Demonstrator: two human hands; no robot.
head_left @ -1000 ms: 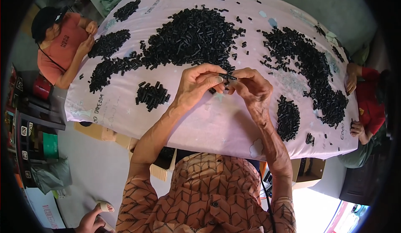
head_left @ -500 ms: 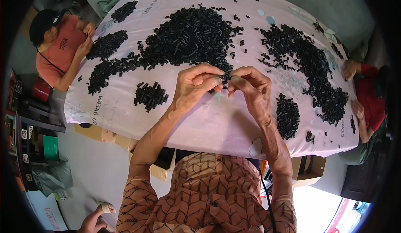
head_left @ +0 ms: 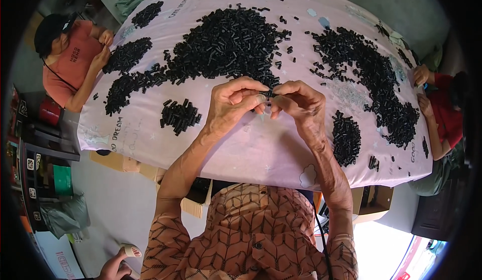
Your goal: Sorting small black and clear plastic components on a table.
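Between my fingertips, just in front of the big heap, is a small black cylindrical piece. My left hand pinches its left end between thumb and fingers. At the other end my right hand has its thumb and index finger closed on the same piece. Right behind lies the large heap of black pieces. A smaller pile of them rests left of my left hand, and another pile lies beside my right forearm. The pieces are too small to make out in detail.
A pink printed cloth covers the table. One person sits at the left with a pile; another person sits at the right by a long heap. Cardboard boxes stand under the near edge.
The black piece shows more plainly between my fingertips, and my right thumb has shifted slightly. The hands of the person at the right have come closer together.
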